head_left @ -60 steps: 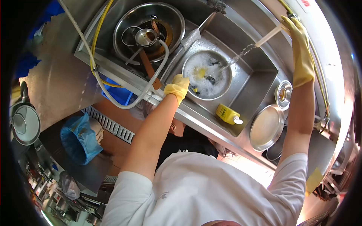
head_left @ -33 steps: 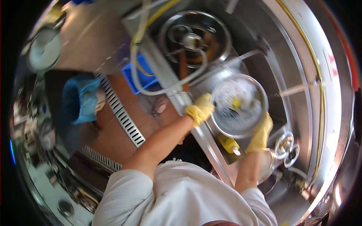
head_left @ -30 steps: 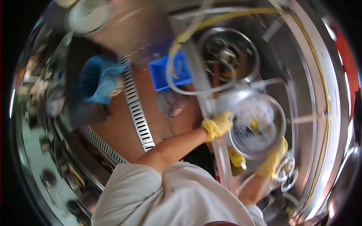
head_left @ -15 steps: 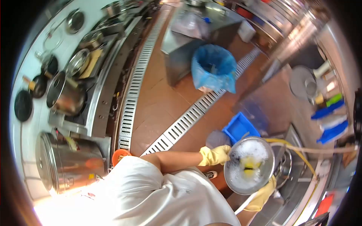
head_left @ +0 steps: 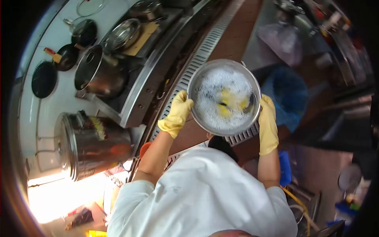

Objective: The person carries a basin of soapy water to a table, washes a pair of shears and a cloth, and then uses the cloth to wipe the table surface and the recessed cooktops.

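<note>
A round metal basin [head_left: 227,132] of foamy, soapy water is held up in front of me. Yellow patches with dark marks show in the foam [head_left: 213,81]; what they are I cannot make out. My left hand [head_left: 176,113], in a yellow rubber glove, grips the basin's left rim with fingers closed. On the opposite side my right hand [head_left: 268,125], gloved the same way, is closed on the right rim. The basin looks roughly level, above the floor drain.
Along the left runs a stove with a large pot [head_left: 106,75]. A tall lidded stockpot [head_left: 102,142] stands nearer. Pans [head_left: 44,79] hang on the wall. Right of the basin is a bin with a blue liner [head_left: 291,96]. A drain grate [head_left: 209,43] crosses the floor.
I have turned left, away from the sink area, carrying the basin from the right to the centre. Both gloved hands stay on its rim.
</note>
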`<state>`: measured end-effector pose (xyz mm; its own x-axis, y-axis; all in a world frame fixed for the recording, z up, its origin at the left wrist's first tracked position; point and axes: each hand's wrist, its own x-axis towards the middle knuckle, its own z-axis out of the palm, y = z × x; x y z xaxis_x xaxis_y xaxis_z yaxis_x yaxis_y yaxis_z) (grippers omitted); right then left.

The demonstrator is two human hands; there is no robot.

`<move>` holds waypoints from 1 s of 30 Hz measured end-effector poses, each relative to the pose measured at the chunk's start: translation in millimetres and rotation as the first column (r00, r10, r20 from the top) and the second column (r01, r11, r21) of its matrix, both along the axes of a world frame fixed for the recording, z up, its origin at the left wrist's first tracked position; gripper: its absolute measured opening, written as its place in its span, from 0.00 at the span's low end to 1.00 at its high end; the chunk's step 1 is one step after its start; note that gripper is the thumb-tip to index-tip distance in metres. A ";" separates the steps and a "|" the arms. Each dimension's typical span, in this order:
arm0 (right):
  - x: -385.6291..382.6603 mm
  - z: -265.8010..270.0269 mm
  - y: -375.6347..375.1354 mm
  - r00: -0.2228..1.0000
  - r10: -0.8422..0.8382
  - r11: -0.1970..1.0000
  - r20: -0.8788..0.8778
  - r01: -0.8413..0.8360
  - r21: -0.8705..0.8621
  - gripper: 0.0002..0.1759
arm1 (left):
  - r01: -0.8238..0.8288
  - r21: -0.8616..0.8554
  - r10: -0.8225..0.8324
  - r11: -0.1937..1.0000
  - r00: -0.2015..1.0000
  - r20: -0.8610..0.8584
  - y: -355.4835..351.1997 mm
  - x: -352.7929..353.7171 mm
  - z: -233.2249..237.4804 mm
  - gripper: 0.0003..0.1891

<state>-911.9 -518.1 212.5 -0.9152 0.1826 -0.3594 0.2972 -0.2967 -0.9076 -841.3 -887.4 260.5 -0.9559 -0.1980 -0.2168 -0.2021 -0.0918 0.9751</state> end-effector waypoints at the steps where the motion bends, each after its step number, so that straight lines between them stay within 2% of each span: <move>1: -43.7 1.1 -23.7 0.998 0.058 0.997 -0.022 -0.059 -0.045 0.14 | -0.054 -0.146 0.068 0.988 0.993 0.093 -20.6 -21.2 4.5 0.05; 2: -51.6 35.3 -38.4 0.993 0.118 0.989 -0.014 -0.119 -0.093 0.15 | -0.121 -0.214 0.139 0.969 0.988 0.068 -25.9 -20.6 50.6 0.05; 3: -81.3 40.3 -57.5 0.989 0.147 0.981 -0.026 -0.149 -0.125 0.16 | -0.189 -0.254 0.206 0.949 0.978 0.041 -31.9 -32.2 70.3 0.05; 5: -149.1 42.7 -92.8 0.962 0.261 0.961 -0.077 -0.267 -0.079 0.18 | -0.345 -0.210 0.350 0.915 0.937 -0.015 -57.6 -80.0 54.7 0.04; 6: -176.6 66.5 -111.8 0.939 0.338 0.935 -0.064 -0.343 -0.087 0.19 | -0.411 -0.211 0.414 0.887 0.910 -0.034 -66.2 -99.3 60.8 0.02; 7: -212.3 62.3 -126.8 0.916 0.396 0.915 -0.059 -0.399 -0.058 0.18 | -0.479 -0.201 0.476 0.854 0.877 -0.065 -74.9 -123.2 70.4 0.02; 9: -258.5 73.7 -153.1 0.893 0.448 0.891 -0.037 -0.450 -0.066 0.17 | -0.497 -0.280 0.489 0.821 0.866 -0.103 -101.8 -147.2 86.9 0.06; 11: -329.8 61.8 -185.1 0.884 0.468 0.876 -0.016 -0.466 -0.129 0.15 | -0.541 -0.273 0.533 0.796 0.839 -0.110 -125.5 -202.4 75.7 0.07; 13: -401.6 62.8 -211.9 0.869 0.495 0.866 0.014 -0.492 -0.091 0.12 | -0.574 -0.261 0.570 0.776 0.816 -0.097 -142.7 -267.3 69.6 0.09; 17: -517.9 29.8 -237.6 0.882 0.470 0.878 0.024 -0.465 -0.115 0.12 | -0.536 -0.280 0.523 0.797 0.843 -0.125 -183.9 -396.4 45.5 0.08; 19: -582.8 21.9 -234.4 0.888 0.456 0.882 0.055 -0.443 -0.163 0.11 | -0.508 -0.242 0.517 0.826 0.855 -0.030 -182.4 -475.0 51.9 0.09; 21: -638.2 23.7 -226.4 0.925 0.369 0.917 0.086 -0.348 -0.197 0.10 | -0.466 -0.236 0.476 0.853 0.879 -0.016 -190.7 -551.2 32.4 0.09; 23: -695.6 46.0 -208.3 0.937 0.325 0.945 0.127 -0.317 -0.076 0.10 | -0.383 -0.275 0.382 0.882 0.922 -0.060 -187.5 -632.1 28.8 0.07; 24: -734.1 40.8 -198.4 0.954 0.274 0.960 0.124 -0.265 -0.085 0.13 | -0.365 -0.249 0.374 0.897 0.927 -0.011 -181.2 -681.8 24.5 0.06; 26: -804.2 33.9 -178.1 0.971 0.203 0.977 0.124 -0.192 -0.095 0.15 | -0.323 -0.214 0.326 0.922 0.945 -0.019 -168.3 -772.2 2.0 0.05; 27: -841.7 32.2 -166.7 0.978 0.169 0.983 0.120 -0.158 -0.099 0.17 | -0.318 -0.170 0.318 0.933 0.948 -0.029 -159.7 -818.9 -8.7 0.05; 28: -883.5 36.4 -155.0 0.986 0.119 0.989 0.115 -0.108 -0.099 0.17 | -0.272 -0.213 0.269 0.938 0.962 -0.048 -148.2 -862.5 -6.0 0.04; 29: -922.0 40.9 -142.6 0.988 0.152 0.986 0.030 -0.150 -0.068 0.19 | -0.227 -0.058 0.225 0.972 0.973 -0.044 -146.3 -905.5 -22.2 0.03; 30: -943.0 40.4 -127.7 0.980 0.194 0.980 -0.029 -0.196 -0.043 0.20 | -0.231 -0.095 0.228 0.968 0.973 -0.040 -128.4 -935.5 -20.4 0.03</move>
<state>-1854.9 -645.8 252.9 -0.9401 -0.0162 -0.3406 0.3316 -0.2764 -0.9020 -1776.8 -1015.8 240.1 -0.8882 -0.4315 -0.1581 -0.1585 -0.0354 0.9867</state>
